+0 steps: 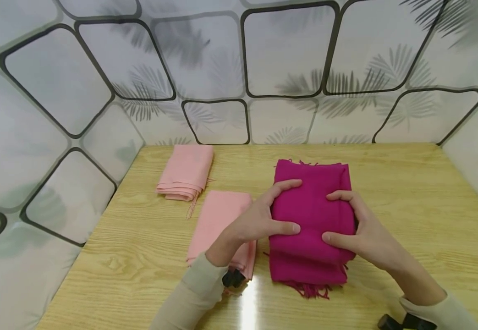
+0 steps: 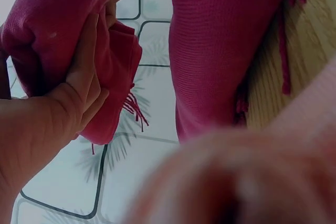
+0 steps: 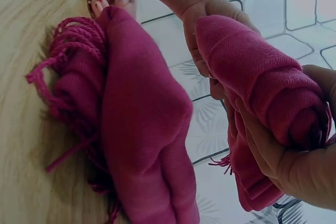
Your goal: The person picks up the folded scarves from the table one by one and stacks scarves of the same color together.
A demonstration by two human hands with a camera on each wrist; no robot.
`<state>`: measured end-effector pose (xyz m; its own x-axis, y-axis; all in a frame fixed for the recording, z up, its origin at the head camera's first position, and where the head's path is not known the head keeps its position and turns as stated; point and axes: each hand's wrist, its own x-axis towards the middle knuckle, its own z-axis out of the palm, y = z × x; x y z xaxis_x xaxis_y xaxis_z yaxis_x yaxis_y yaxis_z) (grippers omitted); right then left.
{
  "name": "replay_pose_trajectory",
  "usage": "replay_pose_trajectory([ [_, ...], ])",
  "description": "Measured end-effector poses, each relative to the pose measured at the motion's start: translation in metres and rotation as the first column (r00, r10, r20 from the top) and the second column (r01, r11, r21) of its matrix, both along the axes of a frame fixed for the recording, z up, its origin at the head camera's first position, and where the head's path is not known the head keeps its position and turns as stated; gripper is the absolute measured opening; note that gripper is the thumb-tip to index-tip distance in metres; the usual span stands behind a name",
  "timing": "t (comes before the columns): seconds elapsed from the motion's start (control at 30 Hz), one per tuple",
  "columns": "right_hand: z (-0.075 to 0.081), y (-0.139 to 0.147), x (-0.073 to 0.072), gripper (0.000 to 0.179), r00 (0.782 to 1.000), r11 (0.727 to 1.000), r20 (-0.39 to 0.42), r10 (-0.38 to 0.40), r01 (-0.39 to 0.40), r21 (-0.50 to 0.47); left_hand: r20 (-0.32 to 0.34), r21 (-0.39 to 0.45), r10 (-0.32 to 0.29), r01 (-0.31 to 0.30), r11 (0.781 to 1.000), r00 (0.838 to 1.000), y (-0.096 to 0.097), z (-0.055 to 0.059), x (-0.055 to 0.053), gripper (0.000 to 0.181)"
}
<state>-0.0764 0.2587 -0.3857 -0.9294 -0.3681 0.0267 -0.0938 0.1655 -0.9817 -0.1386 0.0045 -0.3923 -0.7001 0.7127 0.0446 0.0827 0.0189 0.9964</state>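
A magenta scarf [image 1: 310, 206] with fringed ends is on the wooden table. My left hand [image 1: 259, 217] grips its folded upper part along the left edge, thumb on top and fingers spread. Opposite it, my right hand [image 1: 364, 229] holds the right edge, thumb and fingertips resting on the upper face. From the right wrist view, the folded bundle of the scarf [image 3: 268, 82] is raised between both hands, with lower folds nearer the table. Fringe hangs at the scarf's near end. Finger parts beneath the cloth are hidden in the head view.
Beside my left forearm lies a folded pink cloth [image 1: 218, 220], partly covered by that arm. Another folded pink cloth [image 1: 187, 169] with tassels sits farther back at the left. Patterned fabric [image 1: 214, 59] borders the table [image 1: 424, 197] at the back and sides.
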Motion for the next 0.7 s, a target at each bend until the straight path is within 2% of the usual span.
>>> replay_pose_trajectory([
  [0.23,-0.007,0.004,0.002,0.061,0.999,1.000,0.036,0.018,-0.018,0.002,-0.071,-0.103,-0.041,0.033,0.994,0.997,-0.001,-0.003,0.000,0.085],
  [0.37,-0.011,0.004,0.000,0.060,0.998,0.999,0.047,0.033,-0.033,-0.007,-0.079,-0.118,-0.056,0.047,0.992,0.995,-0.004,-0.004,0.001,0.087],
  [0.5,-0.014,0.002,0.000,0.061,0.996,0.999,0.070,0.048,-0.046,-0.021,-0.056,-0.113,-0.065,0.058,0.992,0.996,-0.007,-0.006,0.003,0.087],
  [0.7,-0.024,-0.001,0.000,0.063,0.989,0.998,0.133,0.063,-0.062,-0.019,0.045,-0.168,-0.052,0.059,0.984,0.998,-0.010,-0.014,0.008,0.087],
])
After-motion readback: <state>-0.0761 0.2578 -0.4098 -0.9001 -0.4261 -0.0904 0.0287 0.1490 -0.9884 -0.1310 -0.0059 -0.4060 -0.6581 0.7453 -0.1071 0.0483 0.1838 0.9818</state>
